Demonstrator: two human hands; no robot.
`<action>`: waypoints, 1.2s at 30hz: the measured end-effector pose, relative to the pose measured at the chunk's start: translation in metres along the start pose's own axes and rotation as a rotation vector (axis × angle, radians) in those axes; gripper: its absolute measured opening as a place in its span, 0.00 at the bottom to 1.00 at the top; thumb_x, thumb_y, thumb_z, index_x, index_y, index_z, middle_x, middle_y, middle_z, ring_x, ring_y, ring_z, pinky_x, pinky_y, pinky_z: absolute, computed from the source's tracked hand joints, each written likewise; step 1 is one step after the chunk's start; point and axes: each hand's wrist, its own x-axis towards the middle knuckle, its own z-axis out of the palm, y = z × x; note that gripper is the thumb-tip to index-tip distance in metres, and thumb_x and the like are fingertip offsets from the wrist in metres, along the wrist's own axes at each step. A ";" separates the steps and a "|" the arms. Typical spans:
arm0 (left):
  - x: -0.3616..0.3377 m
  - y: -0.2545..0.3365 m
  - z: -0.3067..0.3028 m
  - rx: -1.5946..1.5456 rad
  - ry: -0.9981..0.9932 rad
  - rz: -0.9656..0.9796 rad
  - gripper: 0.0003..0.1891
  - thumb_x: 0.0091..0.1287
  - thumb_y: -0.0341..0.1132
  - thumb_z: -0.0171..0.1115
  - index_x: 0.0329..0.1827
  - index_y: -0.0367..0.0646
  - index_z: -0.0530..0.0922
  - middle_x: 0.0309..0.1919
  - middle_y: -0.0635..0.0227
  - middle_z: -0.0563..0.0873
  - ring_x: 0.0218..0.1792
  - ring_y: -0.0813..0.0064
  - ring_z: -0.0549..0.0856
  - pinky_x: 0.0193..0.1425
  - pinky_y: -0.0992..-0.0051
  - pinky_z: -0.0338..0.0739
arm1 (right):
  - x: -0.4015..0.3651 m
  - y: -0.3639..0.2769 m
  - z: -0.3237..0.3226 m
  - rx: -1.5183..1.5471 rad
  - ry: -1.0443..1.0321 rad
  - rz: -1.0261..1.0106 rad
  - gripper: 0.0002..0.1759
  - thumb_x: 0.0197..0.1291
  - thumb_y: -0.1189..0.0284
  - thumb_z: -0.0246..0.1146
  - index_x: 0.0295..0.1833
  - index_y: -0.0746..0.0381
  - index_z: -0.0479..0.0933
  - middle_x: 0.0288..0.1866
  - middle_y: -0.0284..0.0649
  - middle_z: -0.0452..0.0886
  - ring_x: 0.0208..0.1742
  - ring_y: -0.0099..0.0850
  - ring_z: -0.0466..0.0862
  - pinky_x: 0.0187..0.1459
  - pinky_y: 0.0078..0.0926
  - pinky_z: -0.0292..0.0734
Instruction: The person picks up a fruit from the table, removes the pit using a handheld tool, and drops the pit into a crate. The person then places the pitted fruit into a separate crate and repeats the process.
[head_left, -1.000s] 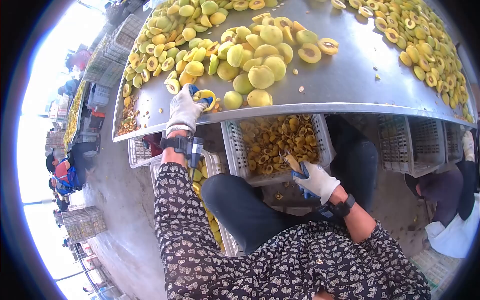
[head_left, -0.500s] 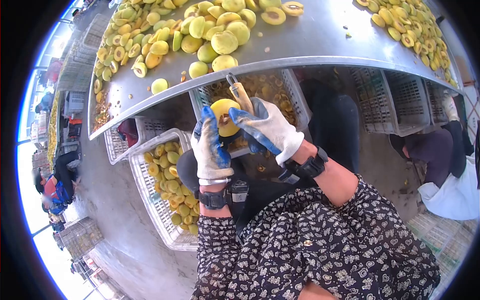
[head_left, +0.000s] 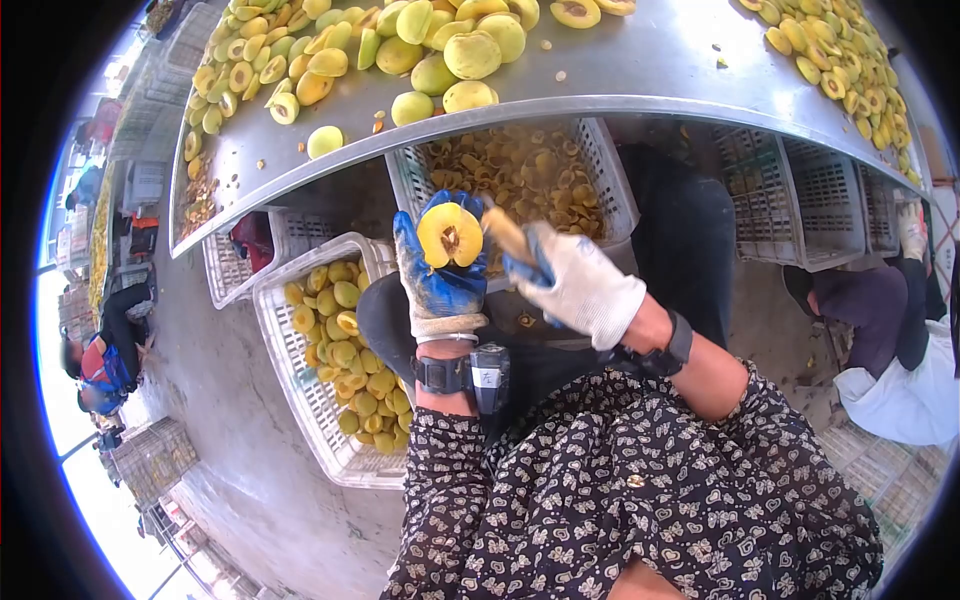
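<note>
My left hand [head_left: 440,265], in a white glove with a blue palm, cups a yellow peach [head_left: 450,236], its cut face turned up and a brown, hollowed middle showing. Just to the right, my right hand [head_left: 580,280] grips a wooden-handled pitting tool [head_left: 508,236], blurred by motion and apart from the fruit. The tool's metal loop is not distinct at this moment. Beneath both hands stands a crate [head_left: 612,190] with many brownish-yellow fruit pieces in it. Peaches [head_left: 472,56], some cut open, lie heaped on the metal table [head_left: 610,70] ahead.
A white crate [head_left: 300,420] of peaches stands on the floor to my left. Stacked crates [head_left: 760,200] sit under the table at right, near a seated person [head_left: 860,310]. More peach halves [head_left: 850,75] lie at the table's far right. Another person [head_left: 105,370] is at far left.
My right hand has moved right and down with the pitting tool, away from the peach. My left hand has turned, so the peach's cut face now shows fully. The view has shifted slightly.
</note>
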 end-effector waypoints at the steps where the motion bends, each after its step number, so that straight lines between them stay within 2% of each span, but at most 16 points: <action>1: 0.003 -0.001 -0.003 -0.001 -0.001 -0.003 0.27 0.72 0.54 0.41 0.55 0.39 0.73 0.47 0.61 0.81 0.50 0.62 0.80 0.58 0.62 0.74 | -0.003 0.000 0.004 0.009 -0.068 -0.001 0.16 0.57 0.67 0.61 0.42 0.67 0.67 0.27 0.54 0.78 0.30 0.52 0.80 0.31 0.42 0.73; 3: 0.004 -0.004 -0.006 -0.080 -0.007 -0.014 0.26 0.73 0.52 0.39 0.55 0.38 0.72 0.46 0.60 0.81 0.50 0.63 0.80 0.59 0.62 0.73 | -0.006 -0.006 0.004 0.010 -0.190 0.063 0.17 0.59 0.65 0.58 0.45 0.68 0.68 0.34 0.56 0.80 0.38 0.51 0.81 0.39 0.44 0.74; 7: 0.005 -0.009 -0.013 0.082 0.032 0.088 0.23 0.73 0.49 0.42 0.54 0.37 0.72 0.45 0.60 0.81 0.46 0.65 0.80 0.55 0.65 0.76 | -0.003 -0.012 0.008 -0.087 -0.188 0.040 0.17 0.60 0.66 0.58 0.46 0.68 0.68 0.33 0.55 0.80 0.38 0.51 0.81 0.39 0.44 0.73; 11: 0.012 -0.013 -0.024 0.026 0.028 0.084 0.20 0.72 0.45 0.47 0.51 0.36 0.74 0.42 0.60 0.82 0.42 0.66 0.82 0.49 0.67 0.78 | -0.002 -0.014 0.018 -0.053 -0.227 0.120 0.15 0.60 0.68 0.55 0.45 0.69 0.68 0.33 0.56 0.80 0.37 0.51 0.81 0.39 0.44 0.74; 14: 0.014 -0.016 -0.023 -0.003 0.200 0.150 0.14 0.68 0.40 0.56 0.45 0.36 0.76 0.35 0.60 0.83 0.35 0.67 0.83 0.42 0.68 0.81 | -0.001 -0.004 0.038 -0.064 -0.230 0.119 0.13 0.60 0.71 0.53 0.45 0.70 0.67 0.33 0.57 0.80 0.38 0.51 0.81 0.39 0.44 0.74; 17: 0.016 -0.020 -0.036 0.056 0.146 0.156 0.13 0.68 0.39 0.57 0.43 0.36 0.76 0.34 0.61 0.83 0.33 0.68 0.83 0.39 0.69 0.81 | 0.000 -0.001 0.045 -0.109 -0.285 0.138 0.11 0.60 0.74 0.50 0.45 0.71 0.66 0.34 0.57 0.80 0.38 0.51 0.81 0.39 0.43 0.75; 18: 0.014 -0.019 -0.026 0.158 0.271 0.144 0.15 0.67 0.44 0.57 0.41 0.39 0.76 0.31 0.62 0.82 0.30 0.68 0.82 0.37 0.69 0.81 | 0.000 0.001 0.047 -0.080 -0.303 0.155 0.12 0.60 0.74 0.51 0.45 0.71 0.67 0.35 0.57 0.80 0.39 0.51 0.81 0.39 0.43 0.75; 22: 0.014 -0.018 -0.024 0.303 0.311 0.098 0.15 0.65 0.43 0.60 0.42 0.37 0.76 0.30 0.60 0.82 0.27 0.65 0.83 0.31 0.68 0.81 | 0.002 0.005 0.037 0.065 -0.379 0.174 0.14 0.59 0.72 0.53 0.46 0.71 0.69 0.36 0.58 0.80 0.40 0.51 0.81 0.39 0.41 0.74; 25: 0.015 -0.021 -0.025 0.401 0.357 0.089 0.15 0.65 0.42 0.60 0.42 0.37 0.76 0.31 0.60 0.82 0.28 0.64 0.83 0.31 0.68 0.82 | 0.002 -0.001 0.027 0.132 -0.461 0.302 0.14 0.59 0.71 0.55 0.45 0.71 0.70 0.38 0.58 0.79 0.41 0.51 0.81 0.40 0.40 0.74; 29: 0.015 -0.021 -0.025 0.310 0.302 0.070 0.17 0.66 0.45 0.58 0.43 0.38 0.76 0.32 0.60 0.82 0.30 0.64 0.83 0.35 0.68 0.82 | -0.002 0.008 0.040 0.054 -0.345 0.225 0.14 0.59 0.71 0.55 0.45 0.71 0.70 0.38 0.58 0.79 0.41 0.51 0.81 0.40 0.40 0.74; 31: 0.017 -0.020 -0.024 0.098 0.317 0.062 0.15 0.66 0.42 0.60 0.42 0.37 0.78 0.30 0.63 0.83 0.27 0.70 0.83 0.31 0.73 0.82 | -0.003 0.001 0.032 0.121 -0.283 0.163 0.13 0.60 0.71 0.54 0.45 0.70 0.70 0.37 0.58 0.79 0.41 0.51 0.81 0.40 0.41 0.74; 33: 0.015 -0.019 -0.025 0.098 0.301 0.082 0.17 0.67 0.44 0.58 0.43 0.37 0.77 0.31 0.62 0.83 0.30 0.69 0.83 0.34 0.73 0.82 | -0.002 -0.002 0.033 0.079 -0.263 0.172 0.13 0.60 0.71 0.53 0.45 0.70 0.69 0.37 0.58 0.79 0.40 0.51 0.81 0.40 0.42 0.74; 35: 0.016 -0.018 -0.029 0.141 0.253 0.009 0.21 0.68 0.52 0.52 0.48 0.42 0.74 0.38 0.62 0.81 0.38 0.65 0.81 0.44 0.68 0.80 | -0.001 -0.004 0.032 0.039 -0.236 0.189 0.13 0.60 0.71 0.53 0.45 0.70 0.69 0.37 0.58 0.79 0.40 0.51 0.81 0.40 0.42 0.74; 36: 0.017 -0.019 -0.031 0.143 0.237 0.010 0.22 0.68 0.53 0.51 0.49 0.42 0.73 0.38 0.62 0.81 0.38 0.65 0.81 0.44 0.68 0.80 | 0.000 -0.004 0.031 0.024 -0.247 0.191 0.12 0.60 0.71 0.53 0.44 0.70 0.69 0.37 0.58 0.79 0.40 0.51 0.81 0.39 0.42 0.74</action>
